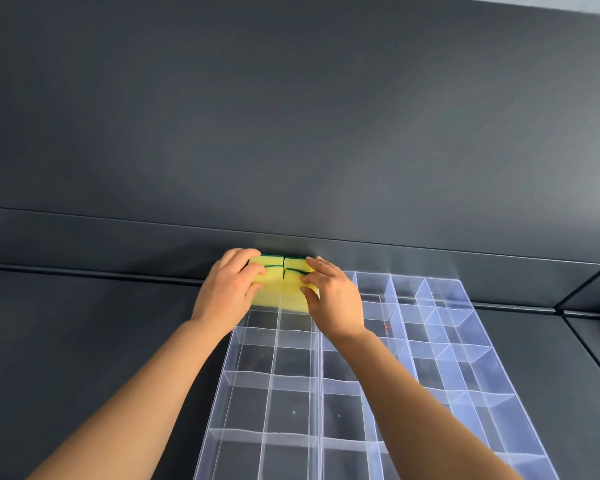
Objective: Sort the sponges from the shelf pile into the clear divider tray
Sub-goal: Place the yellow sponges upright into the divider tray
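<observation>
Two sponge stacks held at the far-left corner of the clear divider tray (478,327) — the placing step seemed to be in hand.

The left hand (227,292) gripped the left sponge stack (269,296) with curled fingers. Touching it, the right sponge stack (293,299) was pinched by the right hand (329,299). Both stacks were yellow with green layers. Whether they already sat inside the tray's far compartments, I cannot tell. The other compartments looked empty, so the sorting was probably near its start. The next move probably called for pressing each stack down between the dividers — then letting go.
</observation>
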